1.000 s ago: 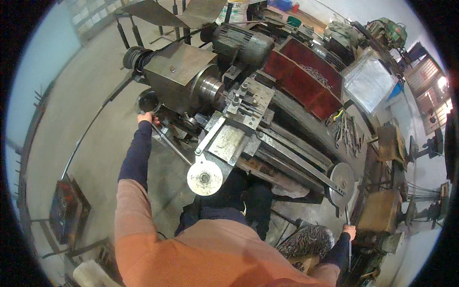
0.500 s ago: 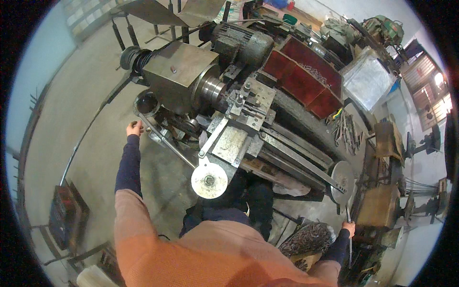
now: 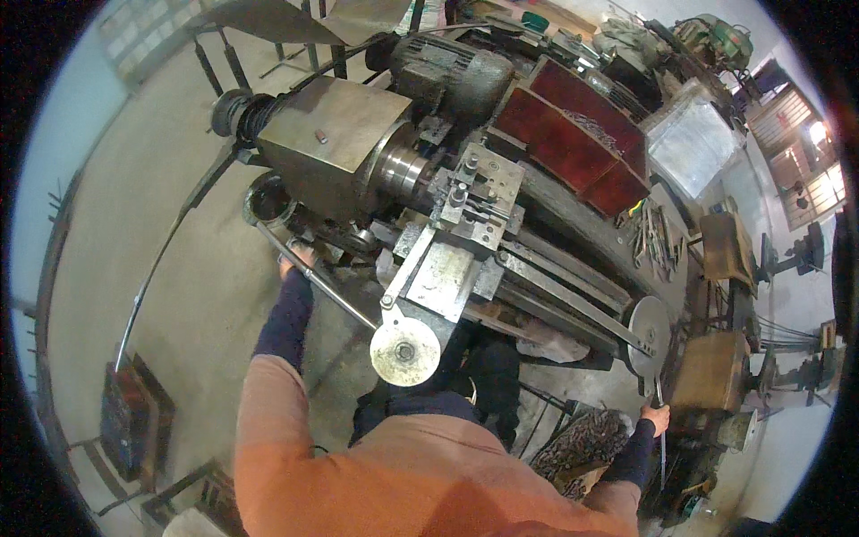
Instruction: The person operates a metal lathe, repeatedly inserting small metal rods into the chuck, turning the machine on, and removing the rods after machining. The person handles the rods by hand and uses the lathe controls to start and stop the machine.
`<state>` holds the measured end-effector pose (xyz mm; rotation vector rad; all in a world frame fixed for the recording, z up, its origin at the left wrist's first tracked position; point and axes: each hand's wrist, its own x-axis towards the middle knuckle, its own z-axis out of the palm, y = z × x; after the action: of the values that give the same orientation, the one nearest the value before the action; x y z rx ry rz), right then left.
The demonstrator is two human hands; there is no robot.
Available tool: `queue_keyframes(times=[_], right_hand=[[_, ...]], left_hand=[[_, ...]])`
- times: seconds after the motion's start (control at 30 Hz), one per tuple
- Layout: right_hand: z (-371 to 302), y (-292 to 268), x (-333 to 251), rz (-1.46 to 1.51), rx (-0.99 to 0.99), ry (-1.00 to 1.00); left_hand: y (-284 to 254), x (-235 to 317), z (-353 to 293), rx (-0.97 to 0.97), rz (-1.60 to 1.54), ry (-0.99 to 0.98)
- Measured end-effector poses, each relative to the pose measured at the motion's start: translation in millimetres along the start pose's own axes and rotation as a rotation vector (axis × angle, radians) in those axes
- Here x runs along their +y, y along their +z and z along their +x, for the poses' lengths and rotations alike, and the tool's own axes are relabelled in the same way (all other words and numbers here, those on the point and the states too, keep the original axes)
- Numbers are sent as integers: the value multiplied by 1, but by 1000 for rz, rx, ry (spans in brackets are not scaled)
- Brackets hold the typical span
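Note:
In front of me is a small metal lathe with a boxy headstock [image 3: 335, 121], a shiny spindle [image 3: 403, 170] and a tool block [image 3: 481, 192]. My left hand [image 3: 295, 258] is at the long lever rod [image 3: 335, 294] under the headstock, among greasy machine parts. Its fingers are partly hidden there, so their grip does not show. At the far right, my right hand [image 3: 658, 416] is closed around a thin metal handle [image 3: 662, 456] below a round plate [image 3: 644, 336]. A round pale disc [image 3: 404, 351] on a link arm sits before my body.
Behind the lathe lie an electric motor [image 3: 452, 76] and a red tray [image 3: 573, 134] holding small metal parts. Several hand tools [image 3: 658, 242] rest on the bench to the right. A bag of dark metal pieces [image 3: 582, 447] is near my right forearm. A dark box [image 3: 130, 421] stands at left.
My left hand has moved right, from beside the lever rod to against it under the headstock. My right hand stays on the metal handle. The view has shifted slightly.

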<state>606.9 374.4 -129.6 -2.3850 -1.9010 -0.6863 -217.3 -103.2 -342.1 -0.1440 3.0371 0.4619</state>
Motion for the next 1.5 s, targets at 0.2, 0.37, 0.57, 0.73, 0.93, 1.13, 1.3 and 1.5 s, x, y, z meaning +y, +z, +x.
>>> queue_keyframes(times=[0.2,0.37,0.57,0.73,0.93,1.13,1.3,1.5], right_hand=[[-5,-27,-14,111,-217,43],[20,-26,-6,334,-241,-80],[17,-212,-182,924,-88,-771],[-83,-365,-347,1342,-67,-1562],[-202,-418,-488,753,-8,-1852],[-213,-413,-509,624,-123,-1752],[-220,-411,-517,648,-114,-1685],[-214,-423,-487,691,47,-1684]], left_hand=[[-41,-21,29,-295,244,212],[-103,6,-6,-339,297,181],[-130,-32,1,-467,-19,393],[-261,-49,2,66,-152,650],[-376,-186,34,500,110,389],[-343,-187,-42,330,110,-97],[-336,-142,-130,355,105,-124],[-331,-98,-178,324,32,-7]])
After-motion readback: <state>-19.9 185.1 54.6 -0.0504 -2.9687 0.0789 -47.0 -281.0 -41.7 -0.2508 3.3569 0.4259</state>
